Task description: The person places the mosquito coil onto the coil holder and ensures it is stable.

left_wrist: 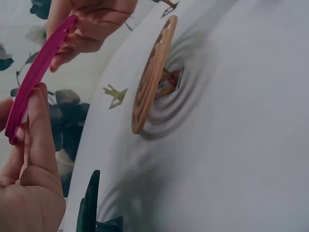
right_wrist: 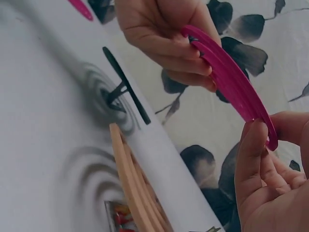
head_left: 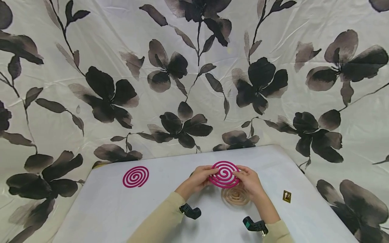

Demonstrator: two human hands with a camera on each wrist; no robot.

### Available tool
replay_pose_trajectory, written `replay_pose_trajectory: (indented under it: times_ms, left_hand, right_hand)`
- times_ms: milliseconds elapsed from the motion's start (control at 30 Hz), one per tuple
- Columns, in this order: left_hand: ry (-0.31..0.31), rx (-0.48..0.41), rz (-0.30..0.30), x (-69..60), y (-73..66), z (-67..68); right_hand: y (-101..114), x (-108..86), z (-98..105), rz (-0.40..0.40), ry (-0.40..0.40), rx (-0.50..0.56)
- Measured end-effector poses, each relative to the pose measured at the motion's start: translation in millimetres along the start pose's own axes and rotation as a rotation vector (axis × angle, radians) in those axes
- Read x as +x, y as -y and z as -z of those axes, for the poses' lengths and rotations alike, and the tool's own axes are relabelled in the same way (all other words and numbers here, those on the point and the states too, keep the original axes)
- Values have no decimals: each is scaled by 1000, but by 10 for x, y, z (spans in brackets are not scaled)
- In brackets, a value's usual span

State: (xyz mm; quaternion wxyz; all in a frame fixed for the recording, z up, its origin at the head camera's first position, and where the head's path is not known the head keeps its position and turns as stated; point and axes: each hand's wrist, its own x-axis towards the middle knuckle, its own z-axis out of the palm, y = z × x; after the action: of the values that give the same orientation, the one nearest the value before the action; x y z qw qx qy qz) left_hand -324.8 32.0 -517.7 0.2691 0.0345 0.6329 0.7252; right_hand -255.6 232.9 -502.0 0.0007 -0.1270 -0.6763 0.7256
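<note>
I observe left hand (head_left: 199, 179) and right hand (head_left: 250, 183) pinching the pink spiral (head_left: 225, 173) at nine and three o'clock, above the worktop (head_left: 100, 209). A slackened pinch could drop it onto the tan spiral (head_left: 236, 195) at five o'clock.

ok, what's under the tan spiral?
In the left wrist view, a small grey-edged piece with red on it shows beneath the tan spiral, plus ringed shadow on the white table. The spiral covers the rest of that piece.

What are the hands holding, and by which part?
A magenta spiral, held by opposite edges: the left hand pinches its left side, the right hand its right side.
</note>
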Motion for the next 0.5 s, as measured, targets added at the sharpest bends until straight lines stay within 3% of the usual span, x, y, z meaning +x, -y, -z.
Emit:
replay_pose_trajectory:
  times_ms: [200,500]
  left_hand:
    - [-13,-16,27,69,-29,-37]
    - [-49,-47,0,148,-207,-113]
  right_hand:
    - [102,51,69,0,40,-54]
    - [274,138,136,-10,87,-66]
